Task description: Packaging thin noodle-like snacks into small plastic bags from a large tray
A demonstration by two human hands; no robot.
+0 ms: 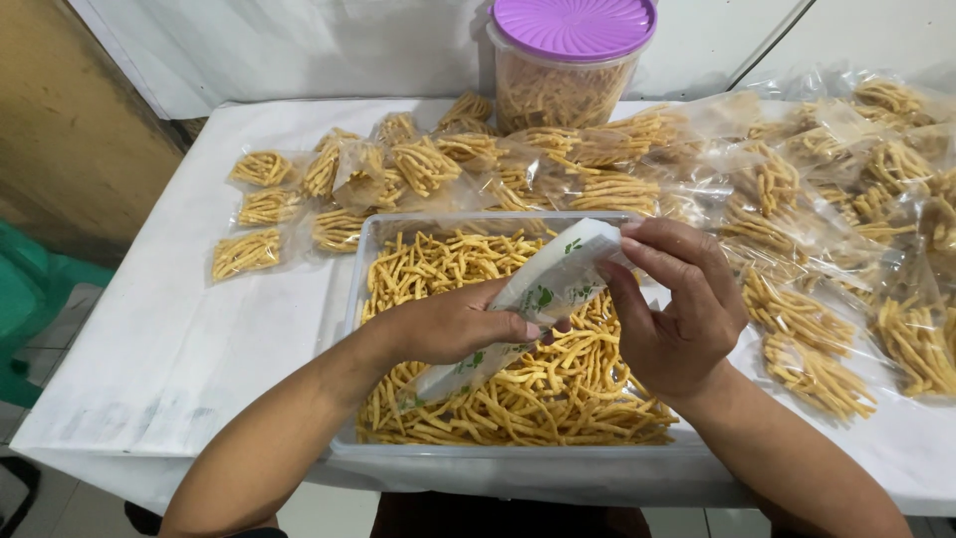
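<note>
**Plastic bag held over snack tray**

Your left hand (453, 324) and right hand (677, 304) both pinch a clear plastic bag (543, 294) with green print, held slanted above the clear tray (351, 299) of yellow snack sticks (558, 389). Filled packets (797, 319) crowd behind and right of the tray; a purple-lidded jar (570, 60) stands behind it.

Your table (179, 329): white cover. On it, clear tray (351, 299) of snack sticks, sealed snack bags (249, 252) left and right, purple-lidded jar (570, 60) at back.
</note>
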